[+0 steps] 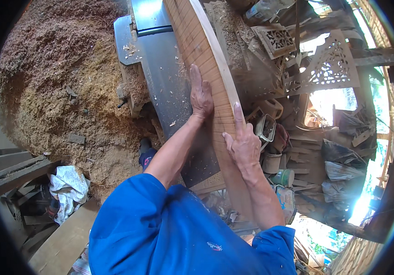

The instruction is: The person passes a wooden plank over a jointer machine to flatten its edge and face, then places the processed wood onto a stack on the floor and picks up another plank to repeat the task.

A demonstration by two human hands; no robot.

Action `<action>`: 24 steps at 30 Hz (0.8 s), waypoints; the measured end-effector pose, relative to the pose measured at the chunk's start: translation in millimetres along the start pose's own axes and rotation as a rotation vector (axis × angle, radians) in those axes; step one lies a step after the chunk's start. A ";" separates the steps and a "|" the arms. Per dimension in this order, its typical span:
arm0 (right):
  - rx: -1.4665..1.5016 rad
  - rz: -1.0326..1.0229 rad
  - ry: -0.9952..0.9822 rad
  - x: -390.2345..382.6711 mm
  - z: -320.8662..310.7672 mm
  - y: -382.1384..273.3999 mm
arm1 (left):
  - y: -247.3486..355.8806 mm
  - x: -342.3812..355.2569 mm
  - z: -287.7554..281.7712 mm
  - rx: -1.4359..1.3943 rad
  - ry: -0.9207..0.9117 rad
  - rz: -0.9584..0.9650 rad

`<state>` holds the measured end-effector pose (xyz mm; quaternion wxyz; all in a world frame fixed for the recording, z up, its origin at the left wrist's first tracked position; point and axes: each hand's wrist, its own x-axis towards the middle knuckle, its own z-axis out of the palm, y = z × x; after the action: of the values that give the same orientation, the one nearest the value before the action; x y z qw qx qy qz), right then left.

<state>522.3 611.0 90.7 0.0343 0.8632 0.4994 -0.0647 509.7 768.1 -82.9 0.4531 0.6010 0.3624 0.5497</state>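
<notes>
A long wooden plank (204, 55) stands on edge along a flat metal machine bed (158, 73), which looks like a jointer table. Its pale narrow edge faces up, and the far end runs out of view at the top. My left hand (201, 96) lies flat against the plank's left face, fingers stretched forward over the bed. Nearer to me, my right hand (244, 144) grips the plank from the right. Its thumb rests on the broad face and its index finger points along the upper edge. The plank's near end passes beside my right forearm.
A big heap of wood shavings (64, 78) fills the left side. Scrap boards (18, 167) and a white cloth or sack (68, 188) lie at lower left. On the right are carved fretwork panels (327, 66), a plastic container (266, 127) and dusty bags (341, 169).
</notes>
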 end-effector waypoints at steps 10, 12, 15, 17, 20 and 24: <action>0.031 -0.028 0.035 41.4 -10.0 -23.8 | -10.5 10.6 -9.8 0.039 -0.060 -0.078; 0.025 -0.022 0.031 52.5 -11.2 -28.2 | -9.9 10.8 -7.9 0.046 -0.089 -0.096; 0.017 -0.023 0.047 72.9 -10.8 -31.9 | -12.5 15.2 -9.1 0.036 -0.099 -0.078; 0.023 -0.027 0.062 85.0 -9.4 -35.5 | -13.5 12.9 -9.1 0.031 -0.098 -0.076; 0.001 -0.057 0.079 100.8 -6.2 -42.7 | -18.6 14.6 -11.0 0.031 -0.090 -0.071; -0.014 -0.059 0.089 121.8 -12.4 -50.8 | -21.0 13.3 -7.9 0.006 -0.093 -0.086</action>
<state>539.2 742.4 85.5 0.0161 0.8500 0.5261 -0.0237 504.9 788.5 -98.4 0.4910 0.6109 0.3682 0.5001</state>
